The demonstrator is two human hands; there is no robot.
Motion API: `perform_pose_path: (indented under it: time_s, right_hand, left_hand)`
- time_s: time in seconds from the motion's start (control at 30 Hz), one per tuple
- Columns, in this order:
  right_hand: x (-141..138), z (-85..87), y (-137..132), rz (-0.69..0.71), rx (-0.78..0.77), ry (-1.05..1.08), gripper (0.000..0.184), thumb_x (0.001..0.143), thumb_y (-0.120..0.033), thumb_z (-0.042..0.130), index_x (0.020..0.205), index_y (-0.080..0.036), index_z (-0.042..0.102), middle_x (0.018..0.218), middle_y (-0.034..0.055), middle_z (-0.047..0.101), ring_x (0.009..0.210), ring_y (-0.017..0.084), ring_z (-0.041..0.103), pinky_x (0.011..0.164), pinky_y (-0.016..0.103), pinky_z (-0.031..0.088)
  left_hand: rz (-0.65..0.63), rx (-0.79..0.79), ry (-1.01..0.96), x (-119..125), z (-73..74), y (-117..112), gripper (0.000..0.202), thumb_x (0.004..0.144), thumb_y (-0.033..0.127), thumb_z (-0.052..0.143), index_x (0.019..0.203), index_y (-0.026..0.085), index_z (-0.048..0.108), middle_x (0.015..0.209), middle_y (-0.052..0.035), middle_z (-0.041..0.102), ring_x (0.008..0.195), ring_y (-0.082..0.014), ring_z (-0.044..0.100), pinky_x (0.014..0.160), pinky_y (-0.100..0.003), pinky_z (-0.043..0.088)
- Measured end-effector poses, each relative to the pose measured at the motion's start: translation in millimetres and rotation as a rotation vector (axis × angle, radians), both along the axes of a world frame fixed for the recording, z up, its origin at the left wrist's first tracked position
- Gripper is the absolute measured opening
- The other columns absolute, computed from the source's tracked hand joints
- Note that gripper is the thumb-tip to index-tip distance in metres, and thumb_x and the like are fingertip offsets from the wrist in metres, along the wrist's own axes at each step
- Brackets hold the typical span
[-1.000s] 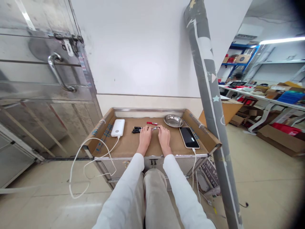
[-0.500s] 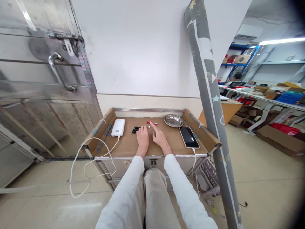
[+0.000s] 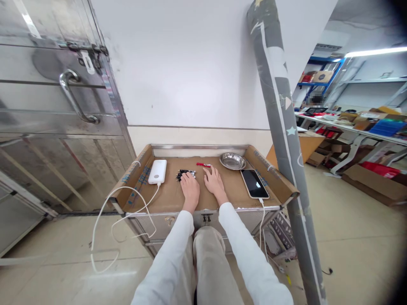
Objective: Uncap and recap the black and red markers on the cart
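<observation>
A small bunch of black markers, some with light parts, lies on the brown cardboard-covered top of a metal cabinet. My left hand rests over the near side of these markers, fingertips touching them and covering part of the bunch. Its fingers lie forward and it lifts nothing. To its right, my right hand lies palm down with fingers apart, holding nothing. Just beyond its fingertips is a single red marker, apart from the black ones.
A white power bank with a looping white cable is on the left. On the right are a shallow steel dish and a phone with a cable. Cardboard side walls border the top. A grey wrapped roll leans at right.
My left hand has drawn back slightly, showing more of the black markers. My right index finger, stretched toward the red marker before, has pulled back beside the other fingers.
</observation>
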State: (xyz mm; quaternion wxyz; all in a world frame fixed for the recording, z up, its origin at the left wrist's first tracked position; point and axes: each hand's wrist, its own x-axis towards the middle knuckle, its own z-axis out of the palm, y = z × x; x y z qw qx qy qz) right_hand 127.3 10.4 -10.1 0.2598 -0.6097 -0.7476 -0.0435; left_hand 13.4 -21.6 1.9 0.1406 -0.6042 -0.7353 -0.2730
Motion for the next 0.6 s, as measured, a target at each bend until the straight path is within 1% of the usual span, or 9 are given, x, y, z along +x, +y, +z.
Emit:
perform_pose_path:
  time_s: [0.1,0.23,0.33,0.47,0.53,0.6]
  right_hand:
    - [-2,-1.1,5,-0.011,-0.007,-0.03,0.046,0.093,-0.024,0.037,0.139,-0.025,0.043,0.15,0.0128,0.03,0.136,0.027,0.029,0.107,0.044,0.029]
    - [-4,-2.9,16,-0.024,-0.034,-0.028,0.046,0.094,-0.026,0.037,0.14,-0.028,0.041,0.151,0.0114,0.028,0.138,0.028,0.028,0.107,0.044,0.029]
    - [-6,-2.8,23,-0.026,-0.042,-0.02,0.046,0.094,-0.026,0.037,0.139,-0.028,0.043,0.15,0.0105,0.031,0.137,0.027,0.029,0.107,0.043,0.029]
    - [-6,0.4,24,-0.015,-0.014,-0.015,0.041,0.093,-0.025,0.038,0.133,-0.027,0.051,0.146,0.0113,0.037,0.133,0.026,0.033,0.105,0.042,0.031]
    - [-6,2.3,22,-0.009,-0.004,-0.016,0.039,0.093,-0.025,0.038,0.128,-0.024,0.055,0.142,0.0125,0.041,0.131,0.026,0.036,0.104,0.041,0.033]
    - [-6,3.5,20,-0.005,-0.001,-0.02,0.039,0.093,-0.025,0.038,0.127,-0.023,0.055,0.141,0.0136,0.043,0.129,0.026,0.038,0.102,0.04,0.034]
  left_hand:
    - [-0.028,-0.02,-0.032,1,-1.5,3,0.034,0.087,0.01,0.03,0.109,0.002,0.054,0.106,-0.0232,0.059,0.099,-0.0298,0.057,0.085,-0.04,0.046]
    - [-0.035,-0.005,-0.071,1,-5.2,7,0.036,0.088,0.011,0.03,0.114,0.002,0.052,0.112,-0.0264,0.057,0.105,-0.0319,0.056,0.087,-0.043,0.045]
    - [-0.029,0.02,-0.092,2,-7.1,8,0.037,0.09,0.014,0.028,0.116,0.002,0.052,0.114,-0.0266,0.057,0.106,-0.0322,0.056,0.088,-0.044,0.045]
    - [-0.037,-0.007,-0.125,2,-5.6,8,0.039,0.092,0.017,0.025,0.117,0.002,0.051,0.116,-0.0282,0.055,0.106,-0.0328,0.056,0.086,-0.045,0.046]
    - [-0.047,-0.032,-0.097,2,-3.9,7,0.039,0.092,0.017,0.026,0.118,0.002,0.051,0.117,-0.0276,0.054,0.108,-0.0325,0.055,0.087,-0.045,0.045]
    - [-0.074,-0.046,-0.05,4,-2.4,6,0.038,0.093,0.017,0.027,0.118,0.003,0.051,0.117,-0.026,0.054,0.107,-0.0311,0.055,0.089,-0.044,0.044]
